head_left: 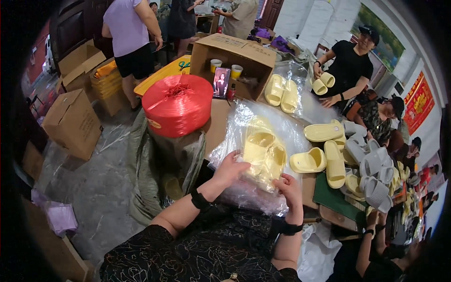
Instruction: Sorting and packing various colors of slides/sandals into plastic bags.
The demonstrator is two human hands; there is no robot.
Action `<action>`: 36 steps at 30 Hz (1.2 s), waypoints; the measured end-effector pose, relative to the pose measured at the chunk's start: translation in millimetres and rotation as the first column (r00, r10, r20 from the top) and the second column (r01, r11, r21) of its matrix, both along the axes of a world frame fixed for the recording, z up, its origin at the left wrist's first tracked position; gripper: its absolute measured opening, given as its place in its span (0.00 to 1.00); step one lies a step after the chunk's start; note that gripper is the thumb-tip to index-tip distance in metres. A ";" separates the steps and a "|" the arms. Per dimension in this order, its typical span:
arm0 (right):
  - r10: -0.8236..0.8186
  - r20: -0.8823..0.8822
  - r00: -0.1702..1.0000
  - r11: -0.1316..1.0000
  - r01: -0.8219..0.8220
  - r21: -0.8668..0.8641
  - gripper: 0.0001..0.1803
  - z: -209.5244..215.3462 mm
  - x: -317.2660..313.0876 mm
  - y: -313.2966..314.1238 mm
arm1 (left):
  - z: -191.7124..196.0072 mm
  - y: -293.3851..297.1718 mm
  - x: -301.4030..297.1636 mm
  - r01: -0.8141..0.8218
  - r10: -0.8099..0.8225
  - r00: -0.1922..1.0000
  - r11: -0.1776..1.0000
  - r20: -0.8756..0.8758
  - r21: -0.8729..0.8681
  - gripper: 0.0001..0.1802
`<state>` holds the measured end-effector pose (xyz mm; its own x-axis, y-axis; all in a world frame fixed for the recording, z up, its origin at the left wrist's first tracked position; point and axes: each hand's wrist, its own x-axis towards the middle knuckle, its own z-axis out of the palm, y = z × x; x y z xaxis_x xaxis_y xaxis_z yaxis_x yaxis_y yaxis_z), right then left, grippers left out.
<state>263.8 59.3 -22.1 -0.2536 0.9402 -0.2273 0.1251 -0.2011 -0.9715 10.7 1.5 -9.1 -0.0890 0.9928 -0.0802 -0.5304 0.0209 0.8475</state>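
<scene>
My left hand (230,170) and right hand (290,189) pinch a bagged pair of yellow slippers (264,152), fingers closed on clear plastic; I'd keep both soles aligned and the film smooth.

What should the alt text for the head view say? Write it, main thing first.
The person's left hand and right hand hold a pair of pale yellow slippers in a clear plastic bag over a stack of clear bags. Loose yellow slippers and grey slippers lie to the right; a red twine spool stands to the left.
</scene>
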 end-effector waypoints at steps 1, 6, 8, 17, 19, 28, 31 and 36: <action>0.006 0.004 1.000 1.000 -0.006 0.001 0.38 2.7 -0.7 -3.2 | 3.0 -2.6 1.4 -0.006 0.006 1.000 1.000 0.004 0.001 0.36; -0.030 -0.139 0.990 1.000 0.030 -0.001 0.27 18.3 -2.6 -20.5 | 16.9 -18.0 7.7 0.178 -0.183 0.972 0.983 0.145 0.049 0.35; -0.065 -0.168 0.984 0.993 0.080 0.085 0.11 26.1 -13.1 -28.2 | 38.1 -36.0 10.2 0.185 -0.182 0.983 0.974 -0.032 0.133 0.38; 0.050 -0.106 0.993 0.971 -0.023 0.240 0.11 32.1 -72.5 -66.0 | -5.4 -61.0 -13.3 0.073 -0.008 0.978 0.951 -0.210 0.301 0.26; 0.261 0.107 0.959 0.945 -0.277 0.173 0.19 52.9 -84.0 -79.3 | -14.1 -72.4 -40.2 -0.005 0.014 0.999 0.982 -0.046 0.188 0.24; -0.193 0.468 0.862 0.741 -0.184 0.645 0.28 26.9 -55.0 -43.3 | -19.5 -215.3 -265.7 -0.144 0.102 0.970 0.973 -0.223 -0.178 0.25; -0.322 0.517 0.793 0.645 -0.216 0.733 0.28 -7.7 -35.7 -26.4 | -64.5 -261.5 -318.3 -0.194 0.087 0.957 0.899 -0.275 -0.392 0.25; -0.312 0.633 0.709 0.669 -0.309 0.676 0.29 -14.4 -42.9 -32.5 | -109.9 -244.5 -292.9 -0.118 -0.040 0.972 0.764 -0.230 -0.634 0.21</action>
<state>220.9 26.8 -36.5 -0.3262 0.8615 0.3891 0.7666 0.4819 -0.4243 -282.2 -243.0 -119.0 -0.2200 0.7104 -0.6686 -0.3475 0.5833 0.7341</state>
